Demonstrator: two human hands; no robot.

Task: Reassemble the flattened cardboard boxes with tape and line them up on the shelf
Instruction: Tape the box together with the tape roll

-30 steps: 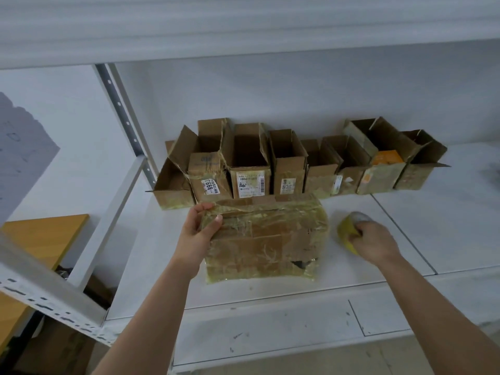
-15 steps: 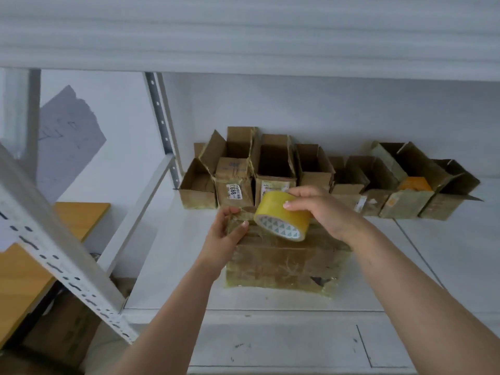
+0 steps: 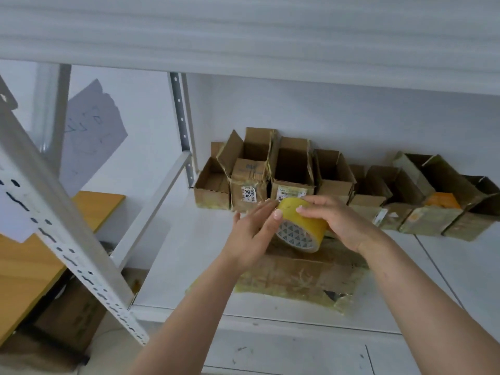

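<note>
My right hand (image 3: 339, 221) grips a yellow tape roll (image 3: 301, 226) from above, holding it over a flattened cardboard box (image 3: 300, 277) wrapped in old yellowish tape. My left hand (image 3: 254, 231) is raised beside the roll, its thumb and fingertips touching the roll's left edge. The flat box lies on the white shelf (image 3: 189, 253), partly hidden by both hands. Several reassembled open boxes (image 3: 292, 169) stand in a row along the shelf's back wall.
A slotted metal upright (image 3: 62, 239) slants across the left foreground. A second upright (image 3: 181, 123) stands at the shelf's back left corner. A wooden table (image 3: 32, 255) sits to the left, beyond the rack. The upper shelf's underside (image 3: 243, 36) hangs overhead.
My right hand picked the tape roll up off the shelf and brought it over the flat box. My left hand let go of the box's corner and rose to the roll.
</note>
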